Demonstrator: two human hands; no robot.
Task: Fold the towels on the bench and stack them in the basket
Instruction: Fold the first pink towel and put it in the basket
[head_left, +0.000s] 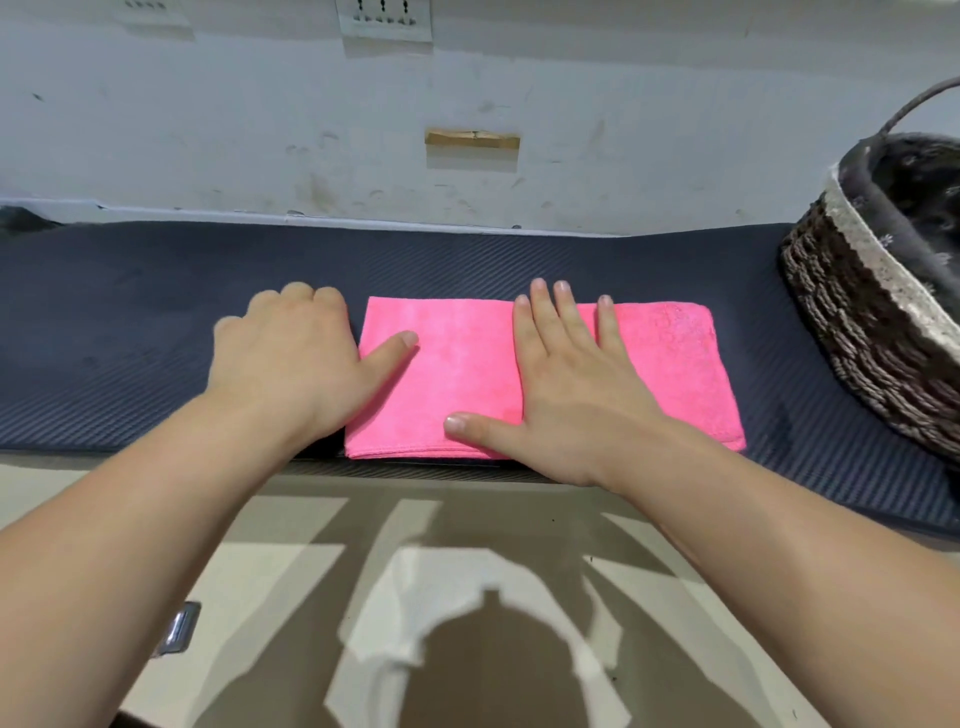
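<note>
A pink towel (670, 364) lies folded into a flat rectangle on the dark mat of the bench (130, 332), close to its front edge. My right hand (566, 379) presses flat on the towel's middle with fingers straight and spread. My left hand (291, 358) sits at the towel's left edge: its thumb lies on top of the cloth and its fingers curl down at the edge, so it grips that side. The woven basket (852, 312) stands at the far right of the bench, its dark-lined inside only partly in view.
A pale wall (260, 130) runs right behind the bench. Bare dark mat stretches left of the towel and between the towel and the basket. Below the bench edge is light floor (291, 551) with my shadow on it.
</note>
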